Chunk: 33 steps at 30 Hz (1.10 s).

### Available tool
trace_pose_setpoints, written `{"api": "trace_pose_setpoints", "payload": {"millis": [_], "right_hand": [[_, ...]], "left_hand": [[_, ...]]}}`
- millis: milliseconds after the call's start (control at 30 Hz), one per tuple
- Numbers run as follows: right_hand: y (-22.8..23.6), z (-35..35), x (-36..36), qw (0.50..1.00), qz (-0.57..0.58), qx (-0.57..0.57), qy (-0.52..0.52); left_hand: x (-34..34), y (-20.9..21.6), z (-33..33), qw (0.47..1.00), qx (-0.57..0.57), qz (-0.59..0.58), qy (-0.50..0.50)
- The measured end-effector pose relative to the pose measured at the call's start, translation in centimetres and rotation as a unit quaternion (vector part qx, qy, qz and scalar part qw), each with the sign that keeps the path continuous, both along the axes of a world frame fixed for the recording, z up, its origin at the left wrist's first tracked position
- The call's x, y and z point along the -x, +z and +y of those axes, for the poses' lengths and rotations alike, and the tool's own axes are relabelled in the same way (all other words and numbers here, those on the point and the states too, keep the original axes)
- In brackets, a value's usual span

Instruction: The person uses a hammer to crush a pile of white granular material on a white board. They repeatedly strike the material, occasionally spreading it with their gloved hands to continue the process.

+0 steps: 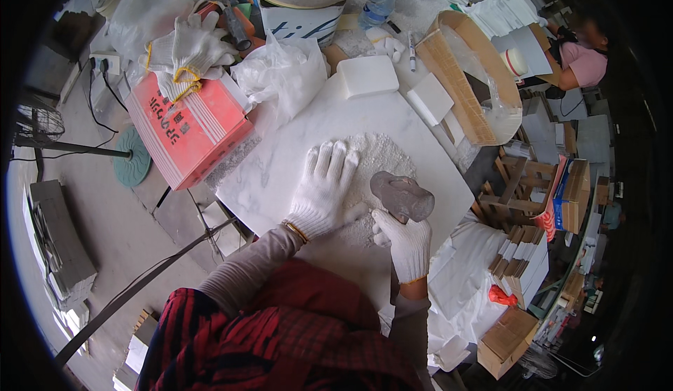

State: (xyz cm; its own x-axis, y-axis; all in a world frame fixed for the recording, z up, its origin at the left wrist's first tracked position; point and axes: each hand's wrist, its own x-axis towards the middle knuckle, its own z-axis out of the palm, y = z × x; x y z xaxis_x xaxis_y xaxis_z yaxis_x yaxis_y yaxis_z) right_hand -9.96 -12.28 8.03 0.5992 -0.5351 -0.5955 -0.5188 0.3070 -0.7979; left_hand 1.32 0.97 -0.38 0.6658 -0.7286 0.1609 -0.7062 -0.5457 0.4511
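My left hand [323, 189], in a white knitted glove, lies flat with its fingers stretched out at the edge of a heap of white crumbly grit [378, 154]. Under it is a pale veined marble slab [263, 174]. My right hand [406, 244], gloved too, is closed around the handle of a hammer; most of that handle is hidden by the hand. The hammer's thick, dusty grey head [403, 196] is over the right side of the grit. Whether the head touches the slab I cannot tell.
White blocks [368, 77] and a marker pen [411, 51] lie toward the slab's back. A red carton [184, 128] with spare gloves [184, 55] stands left, beside a plastic bag [284, 76]. An open cardboard box [463, 76] is at right. A person [587, 58] in pink is farther right.
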Motion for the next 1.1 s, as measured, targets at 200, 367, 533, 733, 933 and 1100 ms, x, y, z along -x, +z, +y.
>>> {"api": "trace_pose_setpoints", "payload": {"millis": [200, 367, 533, 733, 933, 1100], "right_hand": [[-5.9, -0.3, 1.3, 0.984, 0.079, 0.122, 0.104], [-3.3, -0.5, 0.0, 0.997, 0.058, -0.039, 0.043], [1.0, 0.6, 0.5, 1.0, -0.024, 0.008, -0.013], [-6.5, -0.5, 1.0, 0.967, 0.068, 0.187, 0.161], [-1.5, -0.2, -0.1, 0.999, 0.037, -0.025, 0.023], [-1.8, 0.7, 1.3, 0.998, 0.007, 0.054, 0.015]], "left_hand": [[-0.2, 0.6, 0.0, 0.999, -0.039, -0.017, -0.018], [-0.1, 0.3, 0.2, 1.0, -0.021, -0.015, -0.008], [-0.2, 0.4, 0.0, 1.0, -0.015, 0.014, 0.001], [-0.2, 0.6, -0.1, 1.0, -0.022, -0.017, -0.011], [-0.1, 0.3, 0.2, 1.0, 0.004, -0.005, 0.0], [-0.2, 0.6, 0.1, 1.0, 0.003, 0.003, -0.004]]}}
